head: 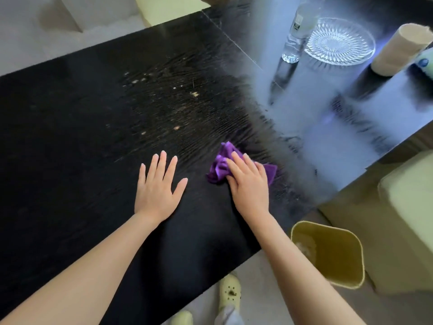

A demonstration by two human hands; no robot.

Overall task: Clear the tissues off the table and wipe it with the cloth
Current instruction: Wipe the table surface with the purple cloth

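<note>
A crumpled purple cloth (221,166) lies on the black table (70,127) near its front right part. My right hand (249,181) presses flat on top of the cloth, fingers together, covering its near half. Just to the left, my left hand (157,187) rests palm down on the bare tabletop with its fingers spread and nothing in it. Pale crumbs and smears (164,95) dot the table beyond the hands. White tissue (303,247) shows inside a yellow-green bin (328,254) on the floor by the table's right front corner.
At the far right of the table stand a clear water bottle (296,34), a cut-glass dish (339,41) and a beige paper roll (400,49). Bright glare washes over that part. Pale green stools (403,214) flank the bin. My light shoes (229,292) show below the table edge.
</note>
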